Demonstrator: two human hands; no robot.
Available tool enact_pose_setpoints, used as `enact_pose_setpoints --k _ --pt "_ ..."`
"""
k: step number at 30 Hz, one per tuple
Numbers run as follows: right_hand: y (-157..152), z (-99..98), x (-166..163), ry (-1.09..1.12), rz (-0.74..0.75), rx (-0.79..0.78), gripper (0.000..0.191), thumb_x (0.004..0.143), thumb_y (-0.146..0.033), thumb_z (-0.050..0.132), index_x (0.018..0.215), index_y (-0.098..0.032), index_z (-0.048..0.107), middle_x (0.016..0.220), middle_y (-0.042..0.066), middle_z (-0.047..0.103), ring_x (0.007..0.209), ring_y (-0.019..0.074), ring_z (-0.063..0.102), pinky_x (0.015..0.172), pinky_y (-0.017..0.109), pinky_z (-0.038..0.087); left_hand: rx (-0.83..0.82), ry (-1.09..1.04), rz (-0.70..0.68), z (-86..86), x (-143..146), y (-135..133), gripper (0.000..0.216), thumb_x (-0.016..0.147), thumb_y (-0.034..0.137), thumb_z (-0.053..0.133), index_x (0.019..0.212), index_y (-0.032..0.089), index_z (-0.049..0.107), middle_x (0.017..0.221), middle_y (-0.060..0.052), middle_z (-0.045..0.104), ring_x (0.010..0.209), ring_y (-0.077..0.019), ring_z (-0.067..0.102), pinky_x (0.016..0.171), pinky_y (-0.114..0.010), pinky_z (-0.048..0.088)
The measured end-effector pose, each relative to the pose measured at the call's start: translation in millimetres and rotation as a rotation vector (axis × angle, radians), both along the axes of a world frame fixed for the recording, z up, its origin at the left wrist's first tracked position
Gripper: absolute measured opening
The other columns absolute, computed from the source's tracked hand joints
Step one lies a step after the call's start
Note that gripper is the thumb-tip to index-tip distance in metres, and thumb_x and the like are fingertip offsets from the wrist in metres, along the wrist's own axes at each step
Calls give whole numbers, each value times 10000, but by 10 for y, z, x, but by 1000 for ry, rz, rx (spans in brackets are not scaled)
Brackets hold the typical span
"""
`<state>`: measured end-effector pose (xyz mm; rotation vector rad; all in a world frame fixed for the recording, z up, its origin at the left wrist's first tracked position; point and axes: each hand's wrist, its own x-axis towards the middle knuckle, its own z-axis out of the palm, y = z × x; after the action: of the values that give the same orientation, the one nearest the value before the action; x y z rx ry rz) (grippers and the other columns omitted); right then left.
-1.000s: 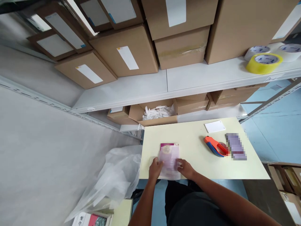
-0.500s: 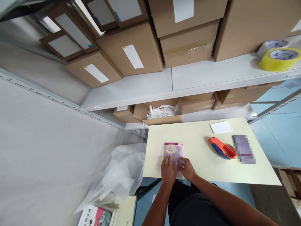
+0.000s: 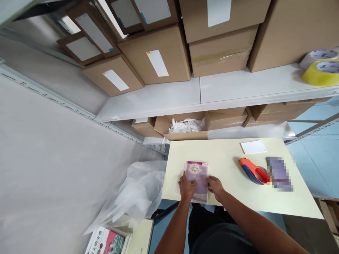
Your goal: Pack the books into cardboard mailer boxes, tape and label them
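A purple book point(image 3: 200, 178) with a pale round emblem lies near the front edge of the table, covered by a clear plastic sleeve point(image 3: 201, 200). On its left side, my left hand point(image 3: 186, 187) curls its fingers at the edge and lays the thumb across the cover. My right hand point(image 3: 215, 186) pinches the right edge of the covered book between thumb and fingers. The plastic sticks out past the book on the left and at the bottom. The fingers hide part of both side edges.
To the right on the cream table point(image 3: 225, 155) lie an orange and blue tape dispenser point(image 3: 253, 170), a white card point(image 3: 253, 146) and a blurred-out purple item point(image 3: 279, 173). Crumpled plastic sheeting point(image 3: 143, 187) hangs at left. Cardboard boxes point(image 3: 159, 60) and tape rolls point(image 3: 321, 73) fill the shelf point(image 3: 169, 93).
My left hand has moved to the left edge of the book and down from its middle. My right hand has shifted to the right edge, uncovering more of the cover. The view has shifted slightly.
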<state>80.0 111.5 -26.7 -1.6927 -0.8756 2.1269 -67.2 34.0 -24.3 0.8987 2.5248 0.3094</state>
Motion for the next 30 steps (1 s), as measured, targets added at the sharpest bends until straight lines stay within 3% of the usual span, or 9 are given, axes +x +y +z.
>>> enact_pose_setpoints --k 4,8,12,17,20,23,26,28,30 --pt "38 146 -39 26 51 -13 196 710 -308 710 839 -193 618 764 19 673 696 171 655 641 322 556 -64 -136 87 117 -110 1 855 826 459 661 1542 154 306 1485 -181 509 1347 -323 497 1062 -397 404" --pt "43 278 -145 11 99 62 231 712 -301 749 816 -212 562 736 -10 637 645 153 626 583 309 554 -80 -199 23 190 -256 -54 709 844 530 628 1461 223 460 1486 -136 525 1382 -322 459 1102 -429 366" --pt "10 436 -315 3 135 142 273 701 -311 781 801 -218 546 711 -26 619 619 147 616 547 291 547 -38 -236 -22 176 -449 -108 623 866 544 590 1392 213 562 1461 -155 537 1398 -372 423 1138 -488 315" --pt "-120 689 -648 77 161 228 308 713 -404 784 873 -215 601 779 -10 657 661 163 651 581 309 566 78 -414 -18 141 -772 -150 552 910 458 539 1383 175 558 1121 -118 731 1090 -261 671 967 -355 476" --pt "-244 756 -872 163 222 293 374 733 -471 772 994 -216 689 851 17 714 762 196 689 714 359 583 177 -491 15 183 -1007 -208 552 877 453 581 1348 166 566 958 -82 754 936 -240 705 873 -334 510" --pt "-387 682 -1056 207 279 346 440 715 -466 796 1086 -232 750 1044 61 764 961 251 700 909 425 550 261 -577 23 249 -1273 -291 497 944 546 418 1150 173 674 945 -91 757 919 -235 706 834 -333 528" --pt "-528 489 -1171 201 269 298 479 668 -437 828 1096 -229 770 1196 90 749 1099 302 678 996 472 514 303 -869 53 276 -1551 -377 753 960 689 186 1026 158 715 911 -124 757 888 -253 708 783 -356 547" --pt "-606 335 -1203 177 240 247 482 618 -406 841 1057 -216 780 1186 100 757 1123 326 676 999 480 518 285 -1019 59 249 -1711 -420 750 927 740 256 1012 155 718 865 -117 753 850 -257 704 754 -355 550" --pt "-658 197 -1196 100 181 238 460 564 -356 843 999 -215 786 1152 94 768 1130 335 678 995 466 526 240 -992 41 189 -1831 -443 572 891 660 460 1014 160 709 847 -85 748 838 -244 694 748 -333 544"
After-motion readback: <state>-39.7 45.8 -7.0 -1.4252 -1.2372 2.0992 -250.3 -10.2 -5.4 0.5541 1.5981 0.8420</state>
